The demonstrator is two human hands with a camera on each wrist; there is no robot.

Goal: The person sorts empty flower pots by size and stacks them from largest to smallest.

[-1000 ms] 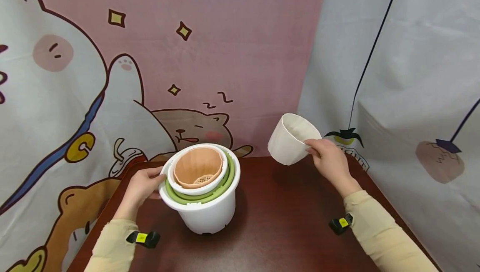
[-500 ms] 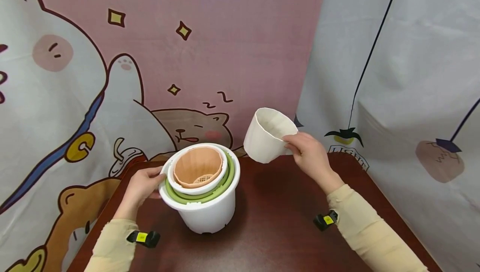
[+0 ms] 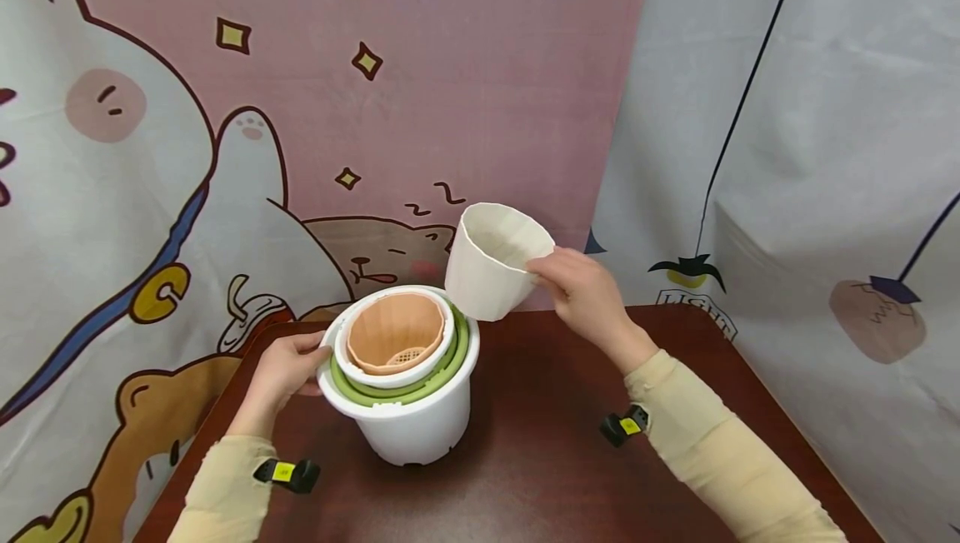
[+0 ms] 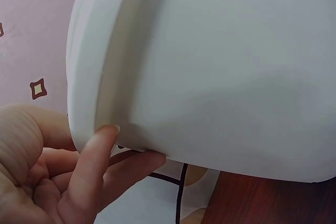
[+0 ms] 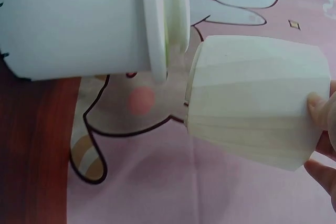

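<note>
A large white flowerpot [image 3: 416,435] stands upright on the table, with a green pot [image 3: 459,360], a smaller white pot [image 3: 450,333] and a peach pot [image 3: 397,326] nested inside it. The peach pot has a grid of holes in its bottom. My left hand [image 3: 287,370] pinches the large pot's rim at its left side; the left wrist view shows thumb and fingers [image 4: 92,166] at that rim. Tilted in the air just right of the stack is a small cream-white pot [image 3: 487,276]. My right hand [image 3: 588,297] pinches its rim, thumb [image 5: 317,108] on the outer wall.
The dark red-brown table [image 3: 555,460] has its far edge close behind the pots. A pink cartoon-printed cloth [image 3: 510,110] hangs at the back, and a grey-white cloth [image 3: 810,151] hangs along the right side.
My right hand has carried the cream-white pot leftward and slightly up, from well right of the stack to close beside it. The left hand and nested pots have stayed put.
</note>
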